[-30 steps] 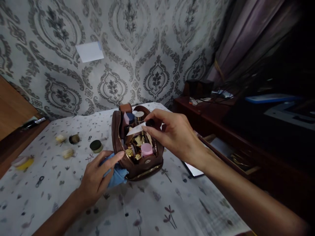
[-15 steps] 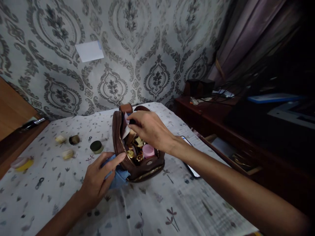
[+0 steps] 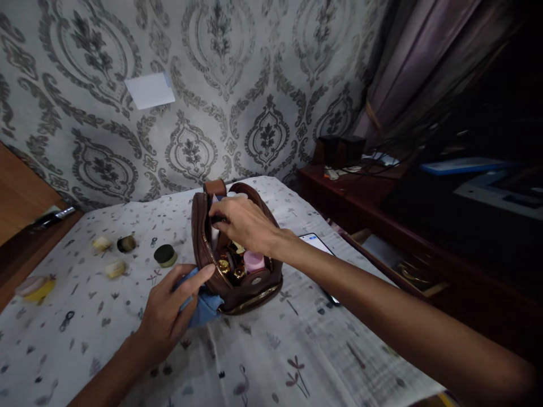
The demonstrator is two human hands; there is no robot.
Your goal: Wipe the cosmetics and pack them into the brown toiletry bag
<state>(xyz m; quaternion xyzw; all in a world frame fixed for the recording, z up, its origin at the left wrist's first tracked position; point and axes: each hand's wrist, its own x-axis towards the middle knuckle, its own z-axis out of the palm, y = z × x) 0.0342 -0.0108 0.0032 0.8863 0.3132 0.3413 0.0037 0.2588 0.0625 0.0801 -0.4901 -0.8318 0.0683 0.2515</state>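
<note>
An open brown leather pouch (image 3: 254, 285) stands on the patterned cloth (image 3: 275, 362), packed with small jars, among them a pink-capped one (image 3: 253, 260) and gold lids. My right hand (image 3: 244, 223) reaches into the pouch's far left side, fingers pinched on a small dark-tipped item that is mostly hidden. My left hand (image 3: 167, 314) rests beside the pouch's near left end, fingers closed on a blue cloth (image 3: 203, 305), with its index finger touching the pouch rim.
Small jars lie to the left: a dark green one (image 3: 165, 255), a brown one (image 3: 126, 243), two pale ones (image 3: 115, 268) and a yellow one (image 3: 34, 288). A phone (image 3: 316, 244) lies right of the pouch. A dark wooden cabinet (image 3: 407, 249) with an open drawer stands at the right.
My right hand has moved from above the pouch's right side down into its far left side, carrying the small item in. The left hand has stayed put.
</note>
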